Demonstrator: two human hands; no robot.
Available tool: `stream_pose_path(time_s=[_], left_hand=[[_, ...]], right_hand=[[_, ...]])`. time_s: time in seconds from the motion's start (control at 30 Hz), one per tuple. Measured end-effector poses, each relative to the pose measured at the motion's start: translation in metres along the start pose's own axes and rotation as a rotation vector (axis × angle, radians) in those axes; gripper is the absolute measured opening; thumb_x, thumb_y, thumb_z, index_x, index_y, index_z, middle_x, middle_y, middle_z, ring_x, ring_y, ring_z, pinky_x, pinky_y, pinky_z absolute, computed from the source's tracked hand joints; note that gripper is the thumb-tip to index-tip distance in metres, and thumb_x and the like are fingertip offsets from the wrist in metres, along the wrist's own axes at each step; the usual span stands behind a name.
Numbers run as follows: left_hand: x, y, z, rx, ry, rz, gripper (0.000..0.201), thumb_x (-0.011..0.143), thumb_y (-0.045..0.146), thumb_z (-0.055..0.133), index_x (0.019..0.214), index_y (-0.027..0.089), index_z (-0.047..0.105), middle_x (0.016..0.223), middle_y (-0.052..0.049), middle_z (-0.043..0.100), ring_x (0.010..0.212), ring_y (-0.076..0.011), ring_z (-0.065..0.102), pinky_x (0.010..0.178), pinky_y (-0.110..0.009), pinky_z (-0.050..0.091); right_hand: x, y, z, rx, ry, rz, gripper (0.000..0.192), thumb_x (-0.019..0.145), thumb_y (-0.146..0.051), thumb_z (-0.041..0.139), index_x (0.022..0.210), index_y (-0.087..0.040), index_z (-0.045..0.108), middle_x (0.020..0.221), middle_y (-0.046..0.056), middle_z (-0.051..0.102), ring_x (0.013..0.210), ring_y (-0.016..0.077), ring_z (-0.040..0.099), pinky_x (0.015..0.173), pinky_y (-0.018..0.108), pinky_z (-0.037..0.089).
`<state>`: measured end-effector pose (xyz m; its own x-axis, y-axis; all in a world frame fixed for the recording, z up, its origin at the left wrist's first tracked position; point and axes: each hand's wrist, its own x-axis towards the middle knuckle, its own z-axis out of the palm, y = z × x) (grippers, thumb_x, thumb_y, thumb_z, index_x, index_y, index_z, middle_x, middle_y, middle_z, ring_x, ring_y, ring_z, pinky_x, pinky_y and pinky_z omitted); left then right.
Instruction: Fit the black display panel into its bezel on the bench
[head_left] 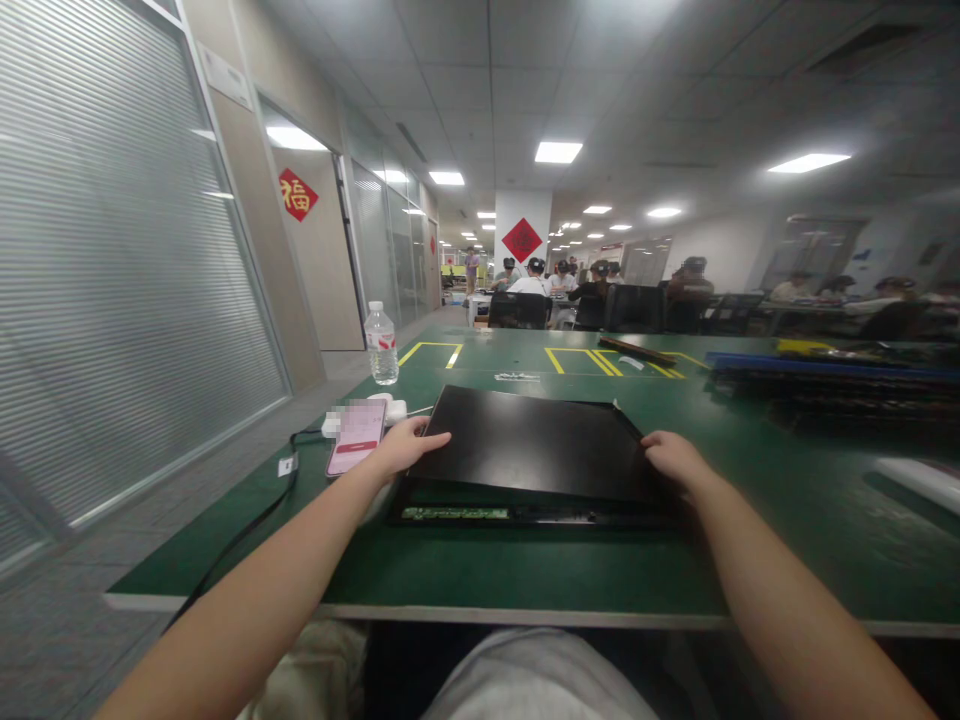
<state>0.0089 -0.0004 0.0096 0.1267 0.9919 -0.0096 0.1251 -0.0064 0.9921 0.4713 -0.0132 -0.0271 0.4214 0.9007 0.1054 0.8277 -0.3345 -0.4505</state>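
A flat black panel (525, 440) lies on the green table (525, 570) straight in front of me. Its near edge is raised a little above a black base (525, 515) that shows a green circuit strip (454, 513). My left hand (409, 445) grips the panel's near left corner. My right hand (675, 458) grips its near right corner. A phone with a pink screen (357, 437) lies just left of my left hand.
A water bottle (382, 344) stands at the far left of the table. A white charger block (394, 408) and a black cable (247, 530) run off the left edge. Stacked dark panels (832, 385) sit at the right. Several seated people (592, 290) work at tables behind.
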Motion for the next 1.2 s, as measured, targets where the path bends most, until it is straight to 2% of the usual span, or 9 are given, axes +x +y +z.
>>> stream_pose_path(time_s=[0.17,0.33,0.47,0.67,0.73,0.83,0.93,1.07,1.2], left_hand=[[-0.003,0.005,0.0,-0.059,-0.042,0.112,0.066,0.048,0.047,0.092,0.103,0.015,0.074,0.106,-0.011,0.077,0.099,-0.032,0.071,0.084,-0.041,0.055],[-0.001,0.005,0.0,-0.082,-0.047,0.245,0.065,0.055,0.045,0.091,0.11,0.016,0.073,0.118,-0.012,0.074,0.114,-0.035,0.064,0.092,-0.044,0.052],[-0.002,0.008,0.004,-0.117,-0.022,0.309,0.072,0.057,0.046,0.089,0.12,0.016,0.07,0.121,-0.012,0.073,0.115,-0.0343,0.064,0.097,-0.045,0.05],[-0.009,0.016,0.005,-0.213,0.008,0.247,0.079,0.057,0.052,0.087,0.124,0.015,0.067,0.107,-0.011,0.077,0.102,-0.0324,0.07,0.089,-0.041,0.054],[-0.008,0.018,0.002,-0.237,0.047,0.238,0.074,0.056,0.053,0.085,0.118,0.016,0.068,0.102,-0.009,0.077,0.099,-0.0316,0.071,0.086,-0.039,0.055],[-0.005,0.02,-0.001,-0.284,0.126,0.195,0.062,0.059,0.049,0.081,0.11,0.018,0.069,0.099,-0.006,0.078,0.097,-0.0293,0.071,0.082,-0.036,0.056],[-0.003,0.021,-0.003,-0.33,0.184,0.135,0.056,0.059,0.042,0.08,0.109,0.019,0.069,0.097,-0.004,0.078,0.093,-0.0266,0.072,0.077,-0.032,0.055],[-0.004,0.021,-0.002,-0.323,0.152,0.061,0.051,0.061,0.041,0.08,0.105,0.018,0.071,0.089,-0.004,0.078,0.084,-0.0252,0.072,0.067,-0.03,0.052],[-0.002,0.016,0.0,-0.277,0.037,0.003,0.046,0.066,0.046,0.076,0.101,0.017,0.071,0.083,-0.006,0.077,0.077,-0.0246,0.072,0.064,-0.031,0.052]], right_hand=[[0.003,0.002,0.0,0.044,-0.028,0.005,0.036,0.069,-0.009,0.057,0.098,-0.018,0.077,0.105,0.01,0.075,0.099,0.025,0.069,0.086,0.03,0.051],[0.004,0.001,0.0,0.121,0.057,0.047,0.035,0.084,-0.027,0.057,0.113,-0.015,0.073,0.118,0.014,0.071,0.107,0.0274,0.067,0.09,0.034,0.05],[0.002,0.001,0.0,0.259,0.033,0.077,0.034,0.09,-0.037,0.053,0.103,-0.014,0.075,0.115,0.015,0.072,0.108,0.0281,0.067,0.092,0.035,0.05],[0.001,0.0,-0.008,0.636,0.072,0.124,0.024,0.078,-0.031,0.065,0.093,-0.015,0.075,0.098,0.011,0.076,0.095,0.0266,0.071,0.08,0.033,0.055],[-0.001,-0.004,-0.015,0.772,0.098,0.062,0.028,0.077,-0.03,0.064,0.1,-0.017,0.075,0.095,0.008,0.077,0.093,0.0261,0.071,0.079,0.034,0.056],[-0.009,-0.008,-0.026,0.924,0.066,-0.096,0.04,0.085,-0.042,0.055,0.115,-0.021,0.071,0.092,0.006,0.076,0.092,0.0261,0.071,0.081,0.038,0.056],[-0.017,-0.009,-0.033,1.075,-0.003,-0.126,0.048,0.087,-0.051,0.049,0.112,-0.018,0.071,0.09,0.009,0.075,0.092,0.0284,0.071,0.084,0.04,0.056],[-0.022,-0.009,-0.036,1.104,-0.016,-0.06,0.043,0.084,-0.051,0.05,0.098,-0.017,0.072,0.085,0.011,0.073,0.089,0.0298,0.07,0.083,0.04,0.056],[-0.017,-0.009,-0.035,1.052,0.135,-0.05,0.035,0.084,-0.047,0.047,0.086,-0.02,0.069,0.075,0.01,0.069,0.085,0.0283,0.07,0.081,0.039,0.056]])
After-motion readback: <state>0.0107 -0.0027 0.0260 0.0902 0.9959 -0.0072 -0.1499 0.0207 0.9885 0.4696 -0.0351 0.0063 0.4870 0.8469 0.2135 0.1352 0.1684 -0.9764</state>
